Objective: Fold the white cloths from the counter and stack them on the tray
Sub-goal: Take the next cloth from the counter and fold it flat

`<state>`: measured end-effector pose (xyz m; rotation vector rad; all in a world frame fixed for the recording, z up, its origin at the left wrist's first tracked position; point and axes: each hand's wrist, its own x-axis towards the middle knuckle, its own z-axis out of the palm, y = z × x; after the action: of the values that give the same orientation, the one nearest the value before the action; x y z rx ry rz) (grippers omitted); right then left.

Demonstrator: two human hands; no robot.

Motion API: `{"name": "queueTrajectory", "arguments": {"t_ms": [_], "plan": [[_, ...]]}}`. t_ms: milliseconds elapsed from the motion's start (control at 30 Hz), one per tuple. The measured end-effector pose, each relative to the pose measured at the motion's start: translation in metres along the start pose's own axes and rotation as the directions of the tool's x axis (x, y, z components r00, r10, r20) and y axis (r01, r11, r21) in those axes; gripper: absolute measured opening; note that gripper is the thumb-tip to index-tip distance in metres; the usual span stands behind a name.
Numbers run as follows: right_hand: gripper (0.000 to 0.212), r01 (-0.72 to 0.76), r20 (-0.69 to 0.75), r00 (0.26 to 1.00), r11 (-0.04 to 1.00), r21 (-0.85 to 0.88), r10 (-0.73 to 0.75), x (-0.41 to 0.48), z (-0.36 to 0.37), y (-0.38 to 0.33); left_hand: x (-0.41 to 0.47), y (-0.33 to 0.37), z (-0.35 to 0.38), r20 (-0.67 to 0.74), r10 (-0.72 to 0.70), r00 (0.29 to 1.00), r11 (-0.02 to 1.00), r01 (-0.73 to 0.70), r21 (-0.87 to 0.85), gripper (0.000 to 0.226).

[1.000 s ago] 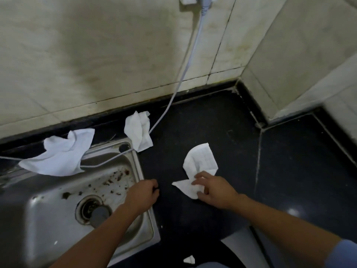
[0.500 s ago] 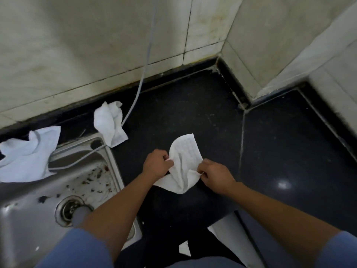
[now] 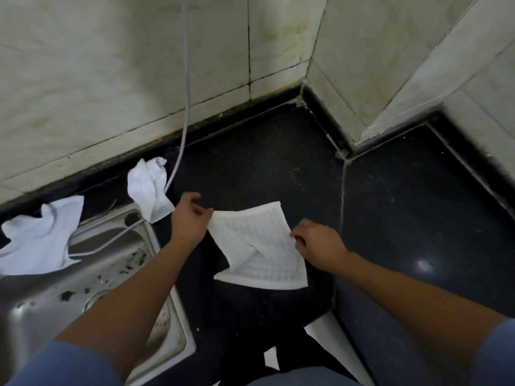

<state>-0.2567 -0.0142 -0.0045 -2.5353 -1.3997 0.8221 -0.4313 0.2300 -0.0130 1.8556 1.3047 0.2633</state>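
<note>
Cloth (image 3: 259, 246) pulled wider than before; left hand (image 3: 188, 221), right hand (image 3: 317, 243) fingers apparently pinching opposite edges.

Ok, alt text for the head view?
Two hands hold a white cloth spread over a black counter, left hand pinching a corner, right hand an edge. A small crumpled cloth and a larger one lie by the sink.
</note>
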Motion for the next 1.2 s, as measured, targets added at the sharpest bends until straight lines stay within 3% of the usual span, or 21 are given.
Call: {"name": "queueTrajectory", "arguments": {"t_ms": [100,200,267,367,433,500,667,767,867,933,1000,1033,1100,1200], "plan": [[0.032,-0.134,-0.098,0.985,0.988,0.077,0.141,0.036,-0.006,-0.014,-0.009,0.009,-0.007,-0.085,-0.069,0.994,0.997,0.066,-0.031,0.052],[0.043,-0.233,-0.027,0.972,0.972,0.020,0.233,0.059,0.005,-0.022,-0.038,-0.003,-0.001,0.020,-0.216,0.976,0.976,0.215,0.022,0.071],[0.036,-0.242,-0.023,0.970,0.970,0.032,0.242,0.066,0.014,-0.024,-0.061,-0.017,0.008,0.124,-0.264,0.957,0.963,0.254,0.092,0.077],[0.025,-0.206,-0.128,0.968,0.975,0.087,0.217,0.073,0.012,-0.020,-0.085,-0.029,0.021,0.199,-0.243,0.949,0.968,0.224,0.110,0.072],[0.019,-0.221,-0.215,0.947,0.969,0.108,0.240,0.078,0.006,-0.013,-0.093,-0.029,0.028,0.188,-0.209,0.960,0.975,0.189,0.118,0.063],[0.016,-0.256,-0.213,0.941,0.964,0.064,0.264,0.082,0.004,-0.002,-0.093,-0.028,0.032,0.132,-0.193,0.972,0.974,0.174,0.144,0.055],[0.031,-0.161,-0.099,0.983,0.983,-0.087,0.152,0.072,-0.005,0.003,-0.089,-0.023,0.028,-0.017,-0.192,0.981,0.976,0.193,0.101,0.031],[0.032,-0.004,-0.175,0.985,0.998,-0.056,-0.006,0.035,-0.009,-0.010,-0.097,-0.018,0.026,0.128,-0.164,0.978,0.985,0.156,0.071,0.037],[0.032,0.153,0.055,0.988,0.976,-0.156,-0.146,-0.010,0.009,-0.018,-0.111,-0.025,0.029,0.175,-0.057,0.983,0.967,0.011,0.254,0.038],[0.038,0.210,0.226,0.962,0.946,-0.247,-0.154,-0.033,0.030,-0.018,-0.119,-0.032,0.032,0.164,0.236,0.958,0.843,-0.286,0.456,0.039],[0.037,0.200,0.270,0.955,0.940,-0.277,-0.124,-0.043,0.044,-0.015,-0.125,-0.035,0.038,0.267,0.528,0.806,0.628,-0.582,0.516,0.034],[0.035,0.188,0.272,0.956,0.942,-0.278,-0.110,-0.043,0.048,-0.014,-0.128,-0.035,0.042,0.357,0.577,0.735,0.557,-0.674,0.486,0.030],[0.033,0.194,0.271,0.955,0.945,-0.264,-0.120,-0.042,0.049,-0.010,-0.133,-0.035,0.048,0.501,0.540,0.676,0.519,-0.736,0.435,0.024],[0.034,0.197,0.154,0.973,0.968,-0.157,-0.173,-0.044,0.047,0.000,-0.133,-0.038,0.052,0.587,0.376,0.717,0.546,-0.683,0.486,0.033]]}}
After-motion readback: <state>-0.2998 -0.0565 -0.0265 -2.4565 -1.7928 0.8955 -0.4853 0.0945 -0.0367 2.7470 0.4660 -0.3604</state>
